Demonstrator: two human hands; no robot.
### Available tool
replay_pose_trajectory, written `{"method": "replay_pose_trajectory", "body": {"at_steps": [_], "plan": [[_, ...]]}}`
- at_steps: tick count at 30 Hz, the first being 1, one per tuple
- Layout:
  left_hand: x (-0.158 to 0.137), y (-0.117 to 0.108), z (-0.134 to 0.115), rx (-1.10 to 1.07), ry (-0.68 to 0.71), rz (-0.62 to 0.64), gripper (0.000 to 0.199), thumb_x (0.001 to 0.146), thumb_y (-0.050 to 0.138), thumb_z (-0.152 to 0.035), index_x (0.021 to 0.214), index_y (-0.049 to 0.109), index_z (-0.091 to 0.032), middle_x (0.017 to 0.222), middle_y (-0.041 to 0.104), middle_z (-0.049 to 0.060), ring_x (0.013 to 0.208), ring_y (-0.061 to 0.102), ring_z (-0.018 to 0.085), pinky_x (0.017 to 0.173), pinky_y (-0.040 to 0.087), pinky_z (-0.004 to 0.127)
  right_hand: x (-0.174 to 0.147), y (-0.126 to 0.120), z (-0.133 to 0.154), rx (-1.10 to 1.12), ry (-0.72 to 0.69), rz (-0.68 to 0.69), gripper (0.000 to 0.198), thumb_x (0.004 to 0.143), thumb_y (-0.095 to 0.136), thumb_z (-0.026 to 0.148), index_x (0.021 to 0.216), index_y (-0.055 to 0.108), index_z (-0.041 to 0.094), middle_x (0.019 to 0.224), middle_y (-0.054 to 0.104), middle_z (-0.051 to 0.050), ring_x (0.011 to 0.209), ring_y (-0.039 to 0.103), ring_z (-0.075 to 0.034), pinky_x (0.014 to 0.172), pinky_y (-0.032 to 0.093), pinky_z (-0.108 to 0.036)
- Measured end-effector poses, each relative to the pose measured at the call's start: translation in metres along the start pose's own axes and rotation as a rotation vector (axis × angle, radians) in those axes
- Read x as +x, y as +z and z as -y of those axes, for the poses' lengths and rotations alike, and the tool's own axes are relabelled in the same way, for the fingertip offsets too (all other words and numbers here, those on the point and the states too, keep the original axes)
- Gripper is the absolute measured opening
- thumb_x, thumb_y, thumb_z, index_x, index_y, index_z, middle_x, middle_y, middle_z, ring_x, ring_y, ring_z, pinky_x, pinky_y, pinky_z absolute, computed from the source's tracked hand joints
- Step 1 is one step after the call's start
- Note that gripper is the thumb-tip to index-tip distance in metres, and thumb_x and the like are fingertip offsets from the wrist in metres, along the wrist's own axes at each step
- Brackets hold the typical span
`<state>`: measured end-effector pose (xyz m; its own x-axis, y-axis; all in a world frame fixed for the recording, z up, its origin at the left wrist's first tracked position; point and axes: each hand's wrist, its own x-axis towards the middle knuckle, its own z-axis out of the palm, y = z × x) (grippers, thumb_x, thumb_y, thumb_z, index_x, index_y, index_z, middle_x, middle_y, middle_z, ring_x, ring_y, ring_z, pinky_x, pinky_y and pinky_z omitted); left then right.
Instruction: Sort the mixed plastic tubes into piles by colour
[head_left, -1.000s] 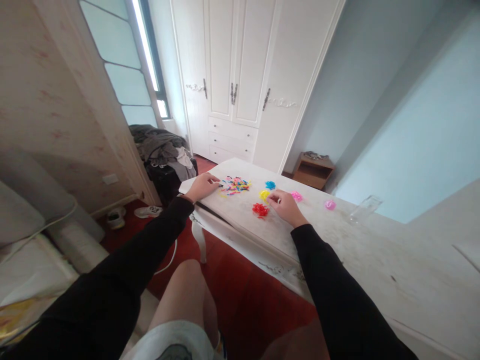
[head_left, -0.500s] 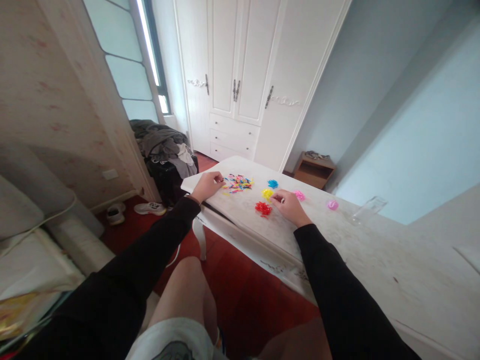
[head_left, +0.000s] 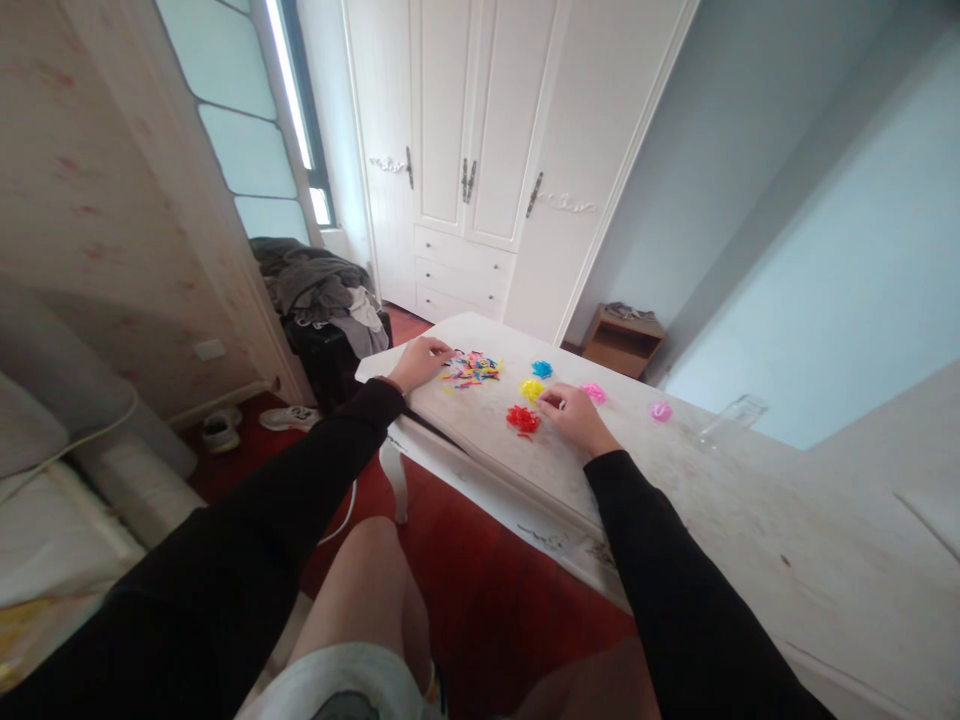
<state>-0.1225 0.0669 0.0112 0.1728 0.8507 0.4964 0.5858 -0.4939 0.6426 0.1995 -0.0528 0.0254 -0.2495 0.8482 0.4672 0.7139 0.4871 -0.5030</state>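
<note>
My left hand [head_left: 421,364] rests at the left edge of a mixed pile of small coloured strips [head_left: 476,370], thumb and fingers drawn together at the tips. Whatever lies between those fingertips is too small to make out. Beside the yellow pile [head_left: 532,390], my right hand [head_left: 576,414] is closed in a pinch, and its fingertips hide what they may hold. A red pile [head_left: 523,420] lies just left of and nearer than that hand. Behind it are a blue pile [head_left: 541,369] and a pink pile [head_left: 594,393].
A purple-pink pile [head_left: 661,411] and a clear glass container [head_left: 733,420] lying on its side are farther right on the white table [head_left: 675,500]. Beyond stand a white wardrobe [head_left: 517,120], a small wooden cabinet [head_left: 622,340] and heaped clothes [head_left: 322,290].
My left hand has shifted slightly, its fingers reaching a little farther over the mixed pile. My right hand stays near the yellow pile, still pinched. The view has moved slightly.
</note>
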Motion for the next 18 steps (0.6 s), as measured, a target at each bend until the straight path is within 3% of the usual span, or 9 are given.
{"method": "replay_pose_trajectory", "body": {"at_steps": [3,10,15,18], "plan": [[0.003,0.002,0.005,0.087,-0.028,-0.048,0.024,0.084,0.064,-0.03,0.088,0.082,-0.015,0.096,0.079,0.012,0.09,0.069,0.025,0.089,0.051,0.035,0.0,0.001,0.0,0.001,0.006,0.004,0.013,0.082,0.062,0.02,0.072,0.07,0.017,0.076,0.071,-0.005,0.071,0.06,-0.017,0.068,0.043,-0.029],[0.009,0.004,0.012,0.262,-0.084,0.031,0.022,0.081,0.067,-0.031,0.088,0.082,-0.016,0.09,0.077,0.012,0.083,0.066,0.026,0.085,0.051,0.036,-0.001,0.001,0.001,0.015,0.022,0.028,0.014,0.082,0.061,0.021,0.072,0.07,0.017,0.075,0.072,-0.004,0.069,0.06,-0.017,0.067,0.044,-0.029],[0.009,0.005,0.014,0.213,-0.071,0.032,0.019,0.082,0.064,-0.029,0.082,0.078,-0.016,0.088,0.076,0.011,0.081,0.064,0.024,0.081,0.05,0.034,-0.001,0.002,-0.002,0.017,0.014,0.02,0.013,0.081,0.061,0.021,0.072,0.07,0.017,0.076,0.072,-0.004,0.07,0.061,-0.017,0.067,0.044,-0.029],[0.005,0.004,0.01,0.116,-0.03,-0.066,0.018,0.084,0.061,-0.028,0.082,0.074,-0.017,0.089,0.076,0.01,0.082,0.064,0.023,0.081,0.049,0.034,-0.001,0.002,-0.004,0.011,0.021,0.013,0.012,0.081,0.062,0.021,0.073,0.07,0.017,0.076,0.072,-0.004,0.07,0.061,-0.018,0.067,0.045,-0.029]]}}
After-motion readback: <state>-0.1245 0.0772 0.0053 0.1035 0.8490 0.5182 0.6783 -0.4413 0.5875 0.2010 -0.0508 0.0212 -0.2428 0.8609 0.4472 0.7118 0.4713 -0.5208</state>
